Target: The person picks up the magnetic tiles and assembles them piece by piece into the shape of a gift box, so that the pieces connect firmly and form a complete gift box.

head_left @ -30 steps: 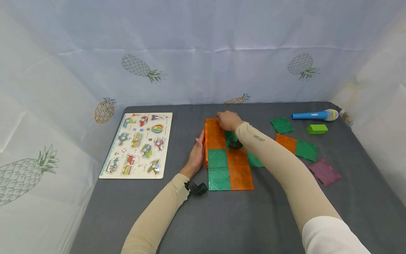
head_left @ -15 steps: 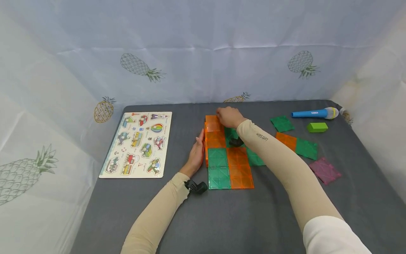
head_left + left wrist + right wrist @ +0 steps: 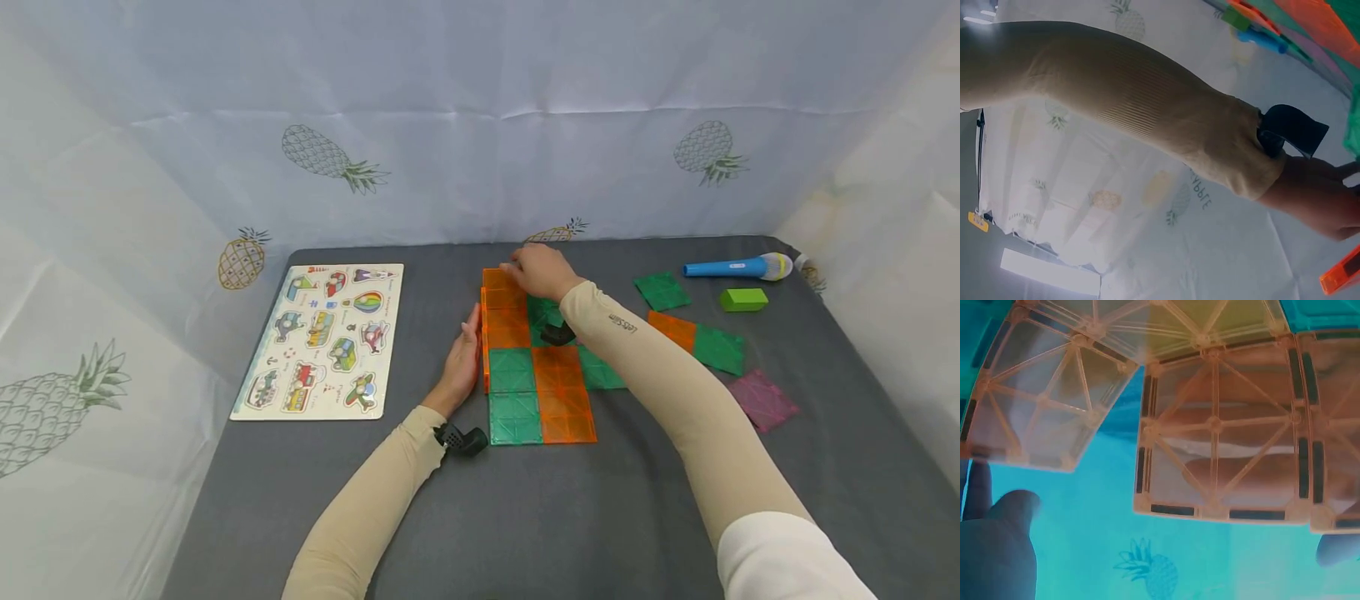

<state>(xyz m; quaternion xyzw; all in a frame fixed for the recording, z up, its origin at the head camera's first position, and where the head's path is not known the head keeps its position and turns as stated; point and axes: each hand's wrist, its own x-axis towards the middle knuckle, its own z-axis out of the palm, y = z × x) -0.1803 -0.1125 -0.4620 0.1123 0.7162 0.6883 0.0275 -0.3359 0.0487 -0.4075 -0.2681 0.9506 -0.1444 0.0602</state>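
Observation:
My left hand (image 3: 459,367) lies with straight fingers along the left side of a build of see-through magnetic tiles, against its upright orange tiles (image 3: 486,333). In the right wrist view its fingers show through an orange tile. My right hand (image 3: 545,271) pinches the far right corner of an orange magnetic tile (image 3: 503,287), which tilts away from its neighbours in the right wrist view. Green tiles (image 3: 512,371) and orange tiles (image 3: 564,392) spread flat nearer me. The left wrist view catches the right hand (image 3: 1319,194) from the side, its fingertips cut off by the edge.
A wooden picture puzzle board (image 3: 318,342) lies on the dark tabletop (image 3: 420,500) at the left. To the right are a green tile (image 3: 662,291), an orange and green pair (image 3: 718,348), a purple tile (image 3: 763,400), a green block (image 3: 744,300) and a blue toy microphone (image 3: 731,267).
My right hand has moved slightly up and away with the far orange tile's edge, which now shows higher in the head view. The left hand keeps its place.

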